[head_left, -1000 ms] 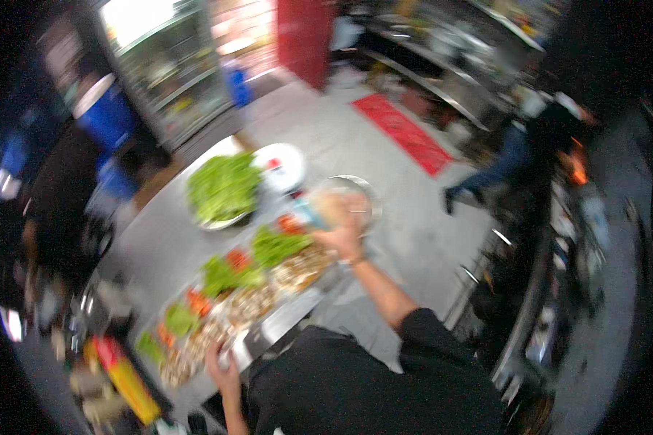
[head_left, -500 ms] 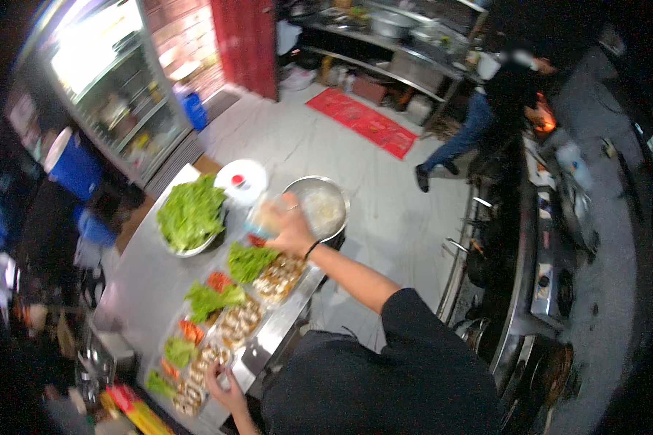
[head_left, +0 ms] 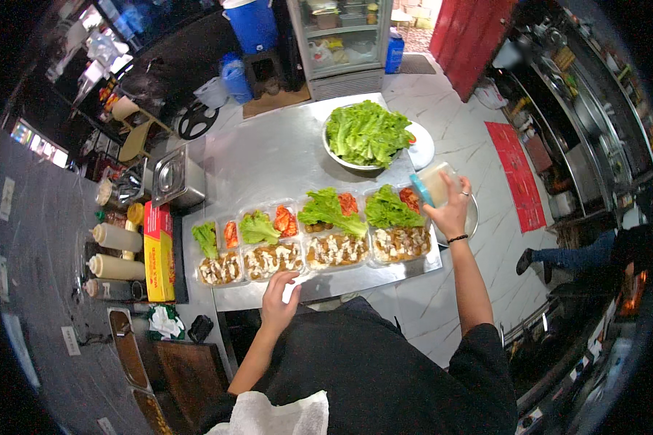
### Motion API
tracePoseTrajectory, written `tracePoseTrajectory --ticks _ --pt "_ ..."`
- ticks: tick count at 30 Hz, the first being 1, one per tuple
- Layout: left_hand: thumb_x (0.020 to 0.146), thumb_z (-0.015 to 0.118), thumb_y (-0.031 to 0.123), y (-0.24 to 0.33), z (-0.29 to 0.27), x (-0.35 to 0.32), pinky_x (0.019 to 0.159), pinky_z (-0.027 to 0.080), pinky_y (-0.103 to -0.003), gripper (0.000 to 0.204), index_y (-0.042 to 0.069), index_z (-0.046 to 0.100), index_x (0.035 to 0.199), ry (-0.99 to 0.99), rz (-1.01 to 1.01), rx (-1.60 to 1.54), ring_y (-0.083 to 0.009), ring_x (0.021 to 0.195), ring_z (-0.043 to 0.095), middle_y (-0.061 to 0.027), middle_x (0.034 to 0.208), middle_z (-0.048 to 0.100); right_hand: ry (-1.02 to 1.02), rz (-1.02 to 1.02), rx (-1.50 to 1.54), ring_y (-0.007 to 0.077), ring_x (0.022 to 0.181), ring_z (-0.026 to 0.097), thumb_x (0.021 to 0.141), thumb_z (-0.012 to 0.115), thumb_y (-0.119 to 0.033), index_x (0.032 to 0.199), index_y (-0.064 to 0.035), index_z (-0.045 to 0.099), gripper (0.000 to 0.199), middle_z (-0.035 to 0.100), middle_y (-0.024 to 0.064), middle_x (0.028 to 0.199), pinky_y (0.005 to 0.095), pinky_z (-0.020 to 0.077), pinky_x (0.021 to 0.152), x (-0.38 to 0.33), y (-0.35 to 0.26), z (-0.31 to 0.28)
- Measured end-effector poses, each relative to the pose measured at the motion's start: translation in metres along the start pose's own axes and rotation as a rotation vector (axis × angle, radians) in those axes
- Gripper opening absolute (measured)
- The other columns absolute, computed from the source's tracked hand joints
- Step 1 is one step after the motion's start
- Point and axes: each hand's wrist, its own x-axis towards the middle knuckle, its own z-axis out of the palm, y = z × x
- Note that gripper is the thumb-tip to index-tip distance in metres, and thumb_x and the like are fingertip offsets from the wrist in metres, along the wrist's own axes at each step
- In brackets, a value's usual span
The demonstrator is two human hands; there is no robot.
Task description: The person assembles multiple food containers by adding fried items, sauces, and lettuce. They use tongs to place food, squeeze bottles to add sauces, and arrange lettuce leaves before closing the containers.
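Right hand (head_left: 453, 206): wrapped around a tilted, blue-ended container (head_left: 435, 181), right of centre; contents are blurred
Left hand (head_left: 277, 303): half curled, lower centre; whether the white patch (head_left: 291, 291) is gripped cannot be told
Metal bowl (head_left: 473, 220): partly hidden by the right hand
Steel table (head_left: 257, 156): lined with food trays (head_left: 305, 255), mid-frame
Fridge (head_left: 346, 59): cut off, upper edge
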Motion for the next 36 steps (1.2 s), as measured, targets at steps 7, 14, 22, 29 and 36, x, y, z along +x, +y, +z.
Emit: tracePoseTrajectory --ticks 7,14,22,29,36 --pt "0.083 0.067 0.020 -0.008 -0.029 -0.020 0.091 0.045 -0.038 0.034 0.004 0.058 0.112 0.008 -0.050 0.043 -0.0294 0.103 0.058 -0.0142 0.108 0.060 0.348 1.017 0.961 0.0297 0.113 0.047 0.074 0.074 -0.032 0.123 -0.0166 0.049 0.057 0.046 0.0122 0.126 0.0442 0.0435 0.088 0.008 -0.001 0.021" --pt "0.066 0.076 0.042 0.010 -0.119 0.034 0.100 0.035 -0.052 0.094 0.019 0.028 0.143 -0.111 0.182 0.233 -0.0368 0.126 0.037 -0.0167 0.136 0.039 -0.552 0.482 1.257 0.0253 0.119 0.042 0.076 0.064 -0.012 0.140 -0.0141 0.028 0.073 0.035 0.0106 0.138 0.0417 0.0423 0.094 -0.086 -0.236 0.044" --pt "0.056 0.075 0.039 -0.093 -0.267 0.031 0.083 0.043 -0.056 0.080 0.021 0.049 0.129 0.093 -0.065 0.656 -0.0387 0.115 0.045 -0.0163 0.128 0.045 -1.161 0.513 1.353 0.0219 0.106 0.051 0.087 0.063 -0.008 0.145 -0.0192 0.012 0.078 0.034 0.0165 0.136 0.0356 0.0507 0.083 -0.133 -0.431 0.115" --pt "0.063 0.077 0.041 -0.238 -0.354 0.038 0.094 0.033 -0.064 0.084 0.023 0.040 0.135 0.416 -0.582 0.977 -0.0360 0.130 0.031 -0.0117 0.139 0.037 -1.129 0.328 1.075 0.0189 0.103 0.055 0.085 0.066 -0.008 0.140 -0.0102 0.023 0.069 0.050 0.0157 0.122 0.0300 0.0480 0.085 -0.180 -0.386 0.110" --pt "0.079 0.065 0.037 -0.224 -0.310 0.019 0.094 0.036 -0.055 0.041 0.007 0.058 0.106 0.490 -0.452 0.703 -0.0332 0.116 0.047 -0.0147 0.116 0.055 -1.184 0.372 0.684 0.0125 0.083 0.061 0.090 0.060 -0.018 0.118 -0.0063 0.052 0.031 0.066 0.0059 0.097 0.0250 0.0488 0.070 -0.233 -0.283 0.077"
